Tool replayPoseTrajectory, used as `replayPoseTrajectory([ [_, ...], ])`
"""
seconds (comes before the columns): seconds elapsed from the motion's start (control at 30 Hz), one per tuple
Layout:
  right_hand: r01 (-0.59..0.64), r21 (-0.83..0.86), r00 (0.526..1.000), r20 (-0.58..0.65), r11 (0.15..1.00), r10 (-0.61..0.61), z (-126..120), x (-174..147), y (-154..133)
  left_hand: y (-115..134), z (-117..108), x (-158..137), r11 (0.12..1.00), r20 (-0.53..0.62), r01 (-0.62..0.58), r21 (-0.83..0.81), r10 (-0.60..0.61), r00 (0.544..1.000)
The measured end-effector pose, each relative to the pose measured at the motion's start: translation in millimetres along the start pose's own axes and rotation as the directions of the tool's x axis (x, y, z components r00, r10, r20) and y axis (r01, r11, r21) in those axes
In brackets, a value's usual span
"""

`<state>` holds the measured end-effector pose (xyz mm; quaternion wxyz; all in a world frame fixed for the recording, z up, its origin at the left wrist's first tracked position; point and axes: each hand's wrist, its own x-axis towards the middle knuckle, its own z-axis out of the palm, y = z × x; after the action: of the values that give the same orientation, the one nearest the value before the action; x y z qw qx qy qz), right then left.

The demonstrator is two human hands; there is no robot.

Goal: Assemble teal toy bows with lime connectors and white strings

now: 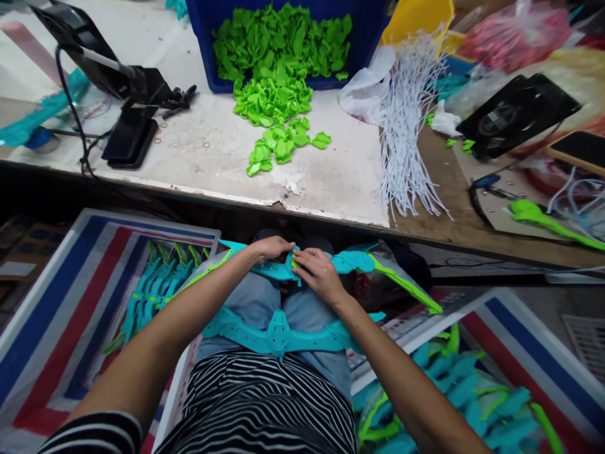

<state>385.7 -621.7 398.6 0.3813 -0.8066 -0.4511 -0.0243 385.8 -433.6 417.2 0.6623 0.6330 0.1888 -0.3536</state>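
Observation:
A turquoise curved plastic frame with green-edged ends lies across my knees. At its middle my left hand is closed on the frame, fingertips near the central bracket. Opposite it, my right hand has its bent fingers on a small green plastic piece at that bracket, mostly covered by the fingers. Nearer my body, a second turquoise plastic part with a raised middle rests on my thighs, touched by neither hand.
On the worktable stands a blue bin of green pieces, some spilled forward. White ties hang by the edge. A phone stand is at left. Crates with turquoise parts flank me, the right pile closer.

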Motion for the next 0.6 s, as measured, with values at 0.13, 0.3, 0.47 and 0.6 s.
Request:
replayPoseTrajectory([
  [0.13,-0.129,0.052,0.992,0.001,0.99,0.129,1,-3,-1,-2,-2,-1,0.994,0.053,-0.082,0.077,0.078,0.996],
  [0.3,-0.438,0.154,0.899,0.077,0.886,0.431,3,-4,3,-7,2,0,0.957,0.017,-0.168,0.235,0.169,0.985],
  [0.47,-0.54,0.044,0.823,0.238,0.841,0.516,2,9,5,-6,7,-4,0.918,-0.064,-0.228,0.324,0.262,0.963],
  [0.6,-0.507,-0.169,0.806,0.255,0.845,0.534,-7,20,-14,-5,9,-6,0.911,-0.123,-0.175,0.373,0.235,0.964],
])
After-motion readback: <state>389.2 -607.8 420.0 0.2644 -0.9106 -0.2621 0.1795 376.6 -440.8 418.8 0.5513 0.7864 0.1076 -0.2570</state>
